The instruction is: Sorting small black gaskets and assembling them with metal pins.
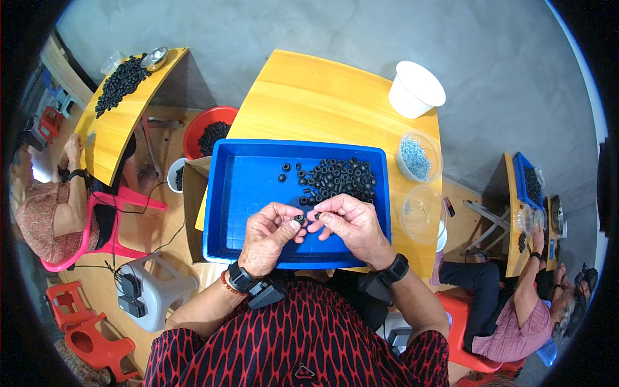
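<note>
Over the near half of a blue tray (242, 177), my two hands work close together. In my left hand (263, 240), thumb and fingers pinch a small round black part (299, 220) with a hole in its end. My right hand (353, 226) is closed in a pinch just beside it, on another small dark piece (317, 216) mostly hidden by the fingertips. Behind the hands, a pile of similar black parts (342, 179) covers the tray's right side. Two of them lie apart, toward the middle.
Right of the tray stand a clear bowl of small silvery metal pieces (414, 159), another clear bowl (422, 214) and a white tub (416, 90), all on a yellow table (309, 90). A red basin (193, 132) holds black parts. Other people sit at side tables left and right.
</note>
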The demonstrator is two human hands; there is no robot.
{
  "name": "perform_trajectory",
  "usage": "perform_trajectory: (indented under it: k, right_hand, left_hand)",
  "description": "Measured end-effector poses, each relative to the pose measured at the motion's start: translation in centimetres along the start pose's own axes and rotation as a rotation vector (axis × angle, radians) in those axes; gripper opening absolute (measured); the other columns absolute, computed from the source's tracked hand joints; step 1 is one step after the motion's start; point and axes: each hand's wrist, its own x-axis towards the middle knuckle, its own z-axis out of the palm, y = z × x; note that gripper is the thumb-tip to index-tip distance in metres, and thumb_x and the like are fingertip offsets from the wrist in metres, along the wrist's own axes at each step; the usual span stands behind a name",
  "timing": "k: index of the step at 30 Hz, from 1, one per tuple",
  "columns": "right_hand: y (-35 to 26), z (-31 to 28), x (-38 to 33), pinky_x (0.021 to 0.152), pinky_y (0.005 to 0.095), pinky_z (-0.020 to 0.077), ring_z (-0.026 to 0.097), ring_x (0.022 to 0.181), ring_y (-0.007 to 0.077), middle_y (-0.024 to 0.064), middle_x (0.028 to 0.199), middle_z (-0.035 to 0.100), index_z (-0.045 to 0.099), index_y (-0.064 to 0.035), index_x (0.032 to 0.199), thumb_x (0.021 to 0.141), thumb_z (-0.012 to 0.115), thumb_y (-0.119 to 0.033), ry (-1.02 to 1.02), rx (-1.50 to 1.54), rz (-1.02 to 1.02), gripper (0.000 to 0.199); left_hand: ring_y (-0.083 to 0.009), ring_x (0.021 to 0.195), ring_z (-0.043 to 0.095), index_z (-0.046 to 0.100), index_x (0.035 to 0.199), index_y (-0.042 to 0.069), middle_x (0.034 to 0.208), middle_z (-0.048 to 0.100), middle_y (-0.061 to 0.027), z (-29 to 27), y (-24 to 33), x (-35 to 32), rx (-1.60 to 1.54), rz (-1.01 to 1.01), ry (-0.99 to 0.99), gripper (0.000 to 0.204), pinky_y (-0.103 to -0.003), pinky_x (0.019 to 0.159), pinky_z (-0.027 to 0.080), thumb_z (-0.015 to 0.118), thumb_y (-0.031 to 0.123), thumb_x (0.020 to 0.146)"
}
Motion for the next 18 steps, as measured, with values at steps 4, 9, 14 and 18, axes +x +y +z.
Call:
perform_trajectory:
  k: [4,9,14,18]
  right_hand:
    - [0.3,-0.5,0.0,0.061,0.0232,0.0534,0.065,0.071,0.0100,0.0073,0.089,0.070,0.067,0.0017,0.104,0.095,0.062,-0.005,-0.017,-0.052,0.010,0.013]
    - [0.6,0.3,0.0,0.058,0.0221,0.0516,0.062,0.067,0.0077,0.0061,0.084,0.069,0.068,0.0016,0.103,0.094,0.065,-0.007,0.044,0.000,0.035,0.013]
    - [0.4,1.0,0.0,0.055,0.0217,0.0511,0.061,0.063,0.0075,0.0055,0.081,0.069,0.068,0.0018,0.101,0.093,0.067,-0.007,0.073,-0.061,0.023,0.012]
    - [0.4,1.3,0.0,0.055,0.0219,0.0513,0.062,0.062,0.0075,0.0057,0.079,0.069,0.069,0.0017,0.097,0.091,0.069,-0.009,0.078,-0.129,-0.018,0.012]
  left_hand:
    - [-0.0141,0.077,0.066,0.062,0.106,-0.001,0.094,0.068,-0.0102,0.1,0.1,0.0,0.017,-0.008,-0.005,0.014,-0.028,0.068,0.057,0.065,0.002,0.092]
    - [-0.0135,0.074,0.065,0.063,0.103,-0.001,0.091,0.069,-0.0093,0.2,0.3,-0.1,0.021,-0.037,-0.015,0.013,-0.027,0.067,0.057,0.066,0.002,0.091]
    - [-0.0128,0.071,0.064,0.064,0.103,-0.002,0.089,0.069,-0.0093,0.1,0.1,0.0,0.014,-0.045,-0.023,0.013,-0.025,0.065,0.054,0.067,0.002,0.091]
    - [-0.0127,0.070,0.063,0.065,0.103,-0.002,0.088,0.069,-0.0096,0.1,0.2,-0.1,0.015,-0.048,-0.016,0.013,-0.025,0.064,0.054,0.067,0.002,0.091]
